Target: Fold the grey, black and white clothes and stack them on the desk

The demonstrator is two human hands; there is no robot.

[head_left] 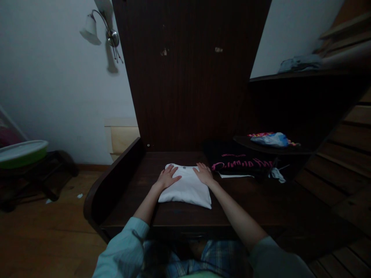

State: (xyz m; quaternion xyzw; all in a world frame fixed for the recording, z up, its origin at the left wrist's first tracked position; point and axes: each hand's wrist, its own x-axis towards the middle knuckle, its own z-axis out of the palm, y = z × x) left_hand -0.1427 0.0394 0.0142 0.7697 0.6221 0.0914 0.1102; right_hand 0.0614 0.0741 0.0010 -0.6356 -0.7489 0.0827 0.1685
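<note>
A white folded shirt (185,189) lies flat on the dark wooden desk top (237,208), with a small dark label near its far edge. My left hand (168,177) rests palm down on the shirt's left side, its fingers spread. On the far right part of the shirt lies my right hand (203,173), also flat with fingers apart. Neither hand grips the cloth. Just right of the shirt is a black folded garment or bag with pink lettering (246,164), a white edge showing beneath it.
A raised curved side panel (113,181) borders the desk on the left, and a tall dark board (191,77) stands behind. On a low corner shelf at right sits a blue and white plastic bundle (271,139). A wall lamp (91,31) and a green-rimmed basin (23,154) are at left.
</note>
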